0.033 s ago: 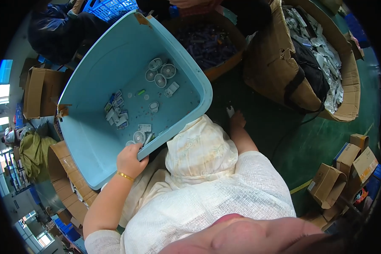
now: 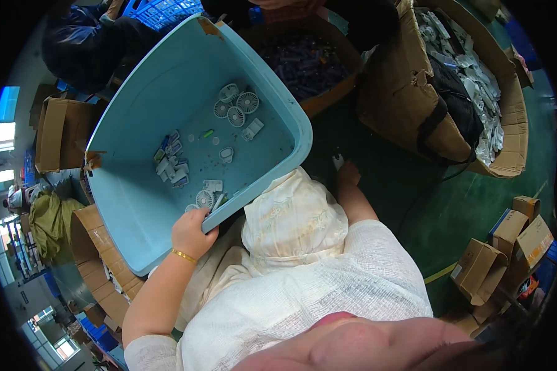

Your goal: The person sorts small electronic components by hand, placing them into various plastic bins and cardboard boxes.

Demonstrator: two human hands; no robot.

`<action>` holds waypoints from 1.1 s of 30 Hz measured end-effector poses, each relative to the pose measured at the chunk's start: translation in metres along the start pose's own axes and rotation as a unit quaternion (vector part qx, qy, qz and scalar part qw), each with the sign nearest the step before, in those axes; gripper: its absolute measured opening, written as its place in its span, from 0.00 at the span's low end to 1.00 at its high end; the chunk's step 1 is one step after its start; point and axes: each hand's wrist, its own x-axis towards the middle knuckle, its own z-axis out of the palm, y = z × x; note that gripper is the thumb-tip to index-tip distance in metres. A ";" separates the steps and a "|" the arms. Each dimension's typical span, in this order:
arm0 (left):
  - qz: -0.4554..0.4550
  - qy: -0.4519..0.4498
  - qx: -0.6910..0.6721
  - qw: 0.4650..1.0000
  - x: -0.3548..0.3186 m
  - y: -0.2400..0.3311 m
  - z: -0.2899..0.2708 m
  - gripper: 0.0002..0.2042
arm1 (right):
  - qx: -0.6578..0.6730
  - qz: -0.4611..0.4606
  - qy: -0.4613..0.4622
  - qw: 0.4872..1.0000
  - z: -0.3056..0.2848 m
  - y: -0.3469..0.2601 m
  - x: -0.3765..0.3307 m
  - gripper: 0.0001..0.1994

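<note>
A large light-blue plastic bin point(image 2: 139, 222) stands in front of me, tilted toward my knees. My left hand point(image 2: 193, 234), with a gold bracelet at its wrist, is closed over the bin's near rim. Right by those fingers inside lie a small white fan point(image 2: 204, 198) and a thin white piece point(image 2: 217, 202). Low at my right side, my right hand point(image 2: 349, 174) is closed on a small white part point(image 2: 338, 161) above the green floor; its exact kind is too small to tell. Farther in the bin are several round fan heads point(image 2: 236, 116) and a pile of white-and-blue parts point(image 2: 172, 166).
A cardboard box of dark small pieces point(image 2: 303, 65) sits beyond the bin. To the right stands a big carton point(image 2: 390, 105) of white and silvery parts, with a black bag point(image 2: 455, 111). Smaller cartons point(image 2: 478, 270) stack at lower right. Another person's dark clothing point(image 2: 80, 52) shows at upper left.
</note>
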 end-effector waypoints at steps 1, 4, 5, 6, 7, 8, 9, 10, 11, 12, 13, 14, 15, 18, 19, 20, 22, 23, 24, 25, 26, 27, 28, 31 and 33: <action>-0.003 0.000 0.003 1.000 0.000 0.000 0.001 0.14 | -0.026 -0.030 -0.005 0.999 -0.002 -0.001 0.002 0.23; -0.003 0.001 -0.003 1.000 0.001 -0.002 0.003 0.14 | -0.012 -0.023 0.015 1.000 0.001 -0.003 -0.004 0.22; -0.010 0.005 -0.005 1.000 -0.004 -0.005 0.002 0.14 | -0.015 -0.030 0.010 0.999 -0.005 -0.012 -0.017 0.22; -0.017 0.010 -0.007 1.000 -0.011 -0.009 0.001 0.14 | 0.029 -0.006 -0.036 0.999 -0.012 -0.024 -0.028 0.21; -0.020 0.009 -0.009 1.000 -0.015 -0.010 -0.001 0.14 | 0.072 0.024 -0.077 0.994 -0.020 -0.030 -0.035 0.20; -0.009 0.012 -0.017 1.000 -0.006 -0.004 0.000 0.13 | 0.074 0.038 -0.066 0.994 -0.012 -0.017 -0.018 0.20; 0.019 0.013 -0.031 0.999 0.011 0.007 0.002 0.12 | 0.149 0.043 -0.084 0.984 0.009 0.014 0.016 0.19; 0.018 0.014 -0.030 0.999 0.009 0.006 0.000 0.12 | 0.215 0.017 -0.119 0.969 0.007 0.009 0.011 0.20; 0.019 0.017 -0.025 0.999 0.009 0.006 0.000 0.13 | 0.216 0.018 -0.117 0.969 0.002 0.009 0.007 0.20; 0.023 0.020 -0.022 0.999 0.011 0.007 -0.001 0.14 | 0.457 0.087 -0.205 0.861 -0.004 0.010 0.003 0.20; 0.021 0.021 -0.020 0.999 0.004 0.003 -0.001 0.14 | 0.657 0.144 -0.284 0.683 -0.018 0.003 -0.017 0.20; 0.021 0.030 -0.011 0.999 -0.001 0.000 -0.001 0.16 | 0.658 0.143 -0.282 0.683 -0.036 0.002 -0.038 0.20; 0.026 0.043 -0.003 0.999 -0.004 -0.002 -0.002 0.17 | 0.696 0.063 -0.324 0.638 -0.062 0.001 -0.058 0.20; 0.020 0.026 -0.023 0.999 -0.006 0.000 -0.007 0.20 | 0.736 -0.101 -0.382 0.550 -0.134 0.013 -0.116 0.22; 0.040 0.043 -0.037 0.998 -0.005 0.001 -0.006 0.21 | 0.730 -0.177 -0.411 0.517 -0.156 0.019 -0.135 0.24; 0.048 0.055 -0.037 0.997 -0.005 -0.002 -0.001 0.21 | 0.722 -0.224 -0.435 0.489 -0.177 0.022 -0.152 0.24; 0.063 0.149 -0.119 0.980 -0.006 -0.012 0.009 0.22 | 0.690 -0.305 -0.490 0.437 -0.205 0.019 -0.185 0.26; 0.065 0.159 -0.121 0.978 -0.008 -0.005 0.006 0.22 | 0.675 -0.326 -0.497 0.437 -0.220 0.014 -0.212 0.27; 0.055 0.161 -0.211 0.963 -0.011 0.010 0.000 0.22 | 0.663 -0.334 -0.503 0.442 -0.228 0.008 -0.233 0.27; 0.040 0.162 -0.297 0.940 -0.017 0.023 -0.007 0.22 | 0.647 -0.342 -0.515 0.446 -0.232 0.000 -0.255 0.27; 0.038 0.129 -0.419 0.898 -0.025 0.034 -0.011 0.23 | 0.624 -0.360 -0.539 0.437 -0.237 -0.008 -0.279 0.27; 0.038 0.094 -0.533 0.840 -0.032 0.046 -0.016 0.24 | 0.608 -0.360 -0.569 0.420 -0.235 -0.019 -0.297 0.25; 0.075 0.074 -0.593 0.799 -0.039 0.059 -0.027 0.26 | 0.590 -0.359 -0.601 0.403 -0.231 -0.030 -0.314 0.24; 0.092 0.084 -0.728 0.674 -0.064 0.071 -0.038 0.26 | 0.518 -0.324 -0.646 0.457 -0.206 -0.067 -0.356 0.17; 0.002 0.098 -0.795 0.599 -0.077 0.066 -0.038 0.22 | 0.497 -0.322 -0.618 0.517 -0.185 -0.087 -0.372 0.17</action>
